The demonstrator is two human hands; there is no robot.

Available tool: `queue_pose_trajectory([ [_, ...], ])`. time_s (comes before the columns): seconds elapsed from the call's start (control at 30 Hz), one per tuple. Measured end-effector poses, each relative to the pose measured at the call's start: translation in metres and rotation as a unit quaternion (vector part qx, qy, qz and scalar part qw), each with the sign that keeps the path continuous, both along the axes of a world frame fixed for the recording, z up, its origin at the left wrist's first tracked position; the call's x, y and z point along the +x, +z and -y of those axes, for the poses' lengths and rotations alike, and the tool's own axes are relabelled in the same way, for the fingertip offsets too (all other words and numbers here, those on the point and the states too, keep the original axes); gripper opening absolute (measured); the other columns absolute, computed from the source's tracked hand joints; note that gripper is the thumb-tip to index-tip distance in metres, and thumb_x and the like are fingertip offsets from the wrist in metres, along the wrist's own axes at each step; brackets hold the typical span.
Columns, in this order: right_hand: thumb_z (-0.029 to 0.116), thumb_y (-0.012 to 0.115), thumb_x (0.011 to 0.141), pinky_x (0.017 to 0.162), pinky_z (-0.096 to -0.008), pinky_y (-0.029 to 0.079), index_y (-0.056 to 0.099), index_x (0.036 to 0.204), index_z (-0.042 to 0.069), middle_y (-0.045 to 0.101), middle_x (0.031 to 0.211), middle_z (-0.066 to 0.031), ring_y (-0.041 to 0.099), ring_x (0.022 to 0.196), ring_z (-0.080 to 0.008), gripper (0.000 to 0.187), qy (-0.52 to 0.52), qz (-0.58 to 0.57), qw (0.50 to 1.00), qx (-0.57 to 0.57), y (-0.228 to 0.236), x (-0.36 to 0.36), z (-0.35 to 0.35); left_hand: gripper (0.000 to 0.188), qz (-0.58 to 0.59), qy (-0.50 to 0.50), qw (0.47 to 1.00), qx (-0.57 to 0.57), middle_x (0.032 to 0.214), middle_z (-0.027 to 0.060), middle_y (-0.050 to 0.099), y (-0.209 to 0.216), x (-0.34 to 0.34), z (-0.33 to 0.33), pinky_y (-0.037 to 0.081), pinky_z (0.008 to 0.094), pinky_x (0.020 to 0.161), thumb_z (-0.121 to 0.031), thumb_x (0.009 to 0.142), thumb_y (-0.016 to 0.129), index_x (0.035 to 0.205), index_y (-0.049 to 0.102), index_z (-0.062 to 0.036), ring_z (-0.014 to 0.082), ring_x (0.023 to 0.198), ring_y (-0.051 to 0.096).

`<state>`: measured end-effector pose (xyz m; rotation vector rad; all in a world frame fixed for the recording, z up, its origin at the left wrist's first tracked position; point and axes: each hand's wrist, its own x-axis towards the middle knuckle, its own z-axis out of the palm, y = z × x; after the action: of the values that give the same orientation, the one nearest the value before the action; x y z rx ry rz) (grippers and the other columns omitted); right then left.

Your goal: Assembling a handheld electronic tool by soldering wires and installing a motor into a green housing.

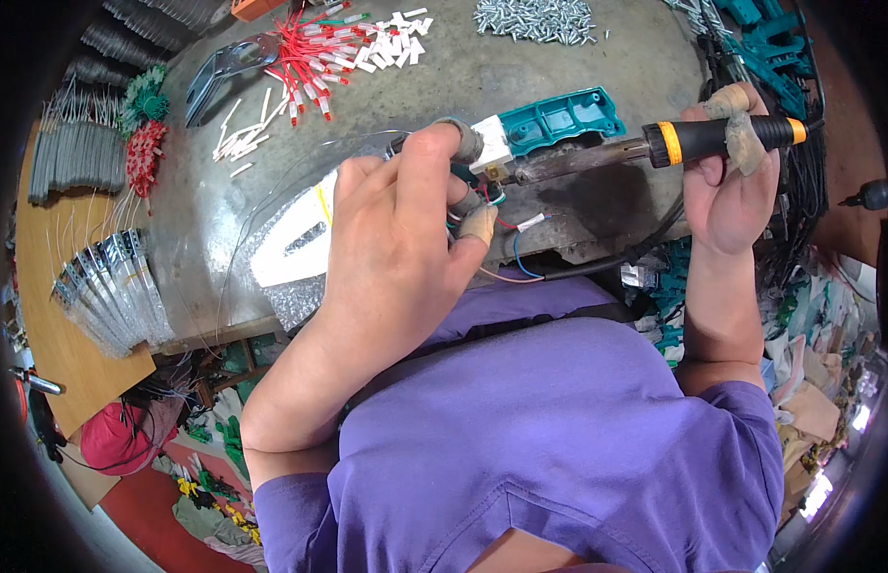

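Observation:
My right hand (735,196) grips the black and yellow handle of a soldering iron (687,141), with tape or finger covers on some fingers. Its metal shaft points left, and the tip is close to the fingers of my left hand (396,215). Those fingers are pinched around thin wires (501,199) and a small part that they mostly hide. Just beyond the tip lies a teal plastic housing (563,122), its hollow side up, next to a white block (492,143). Partly under my left hand is a white pointed plate (301,244) on bubble wrap.
Red-wired small parts (315,57), white sleeves (396,40) and a pile of screws (535,19) lie at the far side. A curved metal piece (229,72) is at the far left. Wrapped metal strips (110,286) stand left; black cables (797,191) hang right.

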<state>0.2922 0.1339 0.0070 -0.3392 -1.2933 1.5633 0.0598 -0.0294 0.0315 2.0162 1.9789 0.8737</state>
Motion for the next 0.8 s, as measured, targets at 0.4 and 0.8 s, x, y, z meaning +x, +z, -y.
queue_pose_trajectory([
  [0.4,0.011,0.052,0.091,0.061,-0.0174,0.041,0.049,0.114,-0.007,0.058,0.09,-0.0092,0.041,0.054,-0.003,0.03,-0.005,-0.036,0.999,-0.005,-0.005,-0.002,0.002,0.062,-0.002,0.0,1.0,-0.024,0.076,0.0031,0.063,0.004,0.0,-0.007,0.041,0.0337,0.068,-0.002,0.069,0.075,0.122,0.044,0.0004,0.0204,0.072,0.046],
  [0.8,0.011,0.053,0.09,0.06,-0.0177,0.039,0.05,0.109,-0.006,0.054,0.086,-0.0051,0.039,0.054,-0.0033,0.026,-0.009,-0.046,0.999,-0.006,-0.003,-0.005,0.002,0.061,-0.014,-0.017,0.998,-0.054,0.076,0.004,0.064,0.009,-0.002,-0.01,0.042,0.0348,0.068,-0.002,0.071,0.073,0.124,0.043,-0.0008,0.0231,0.07,0.047],
])
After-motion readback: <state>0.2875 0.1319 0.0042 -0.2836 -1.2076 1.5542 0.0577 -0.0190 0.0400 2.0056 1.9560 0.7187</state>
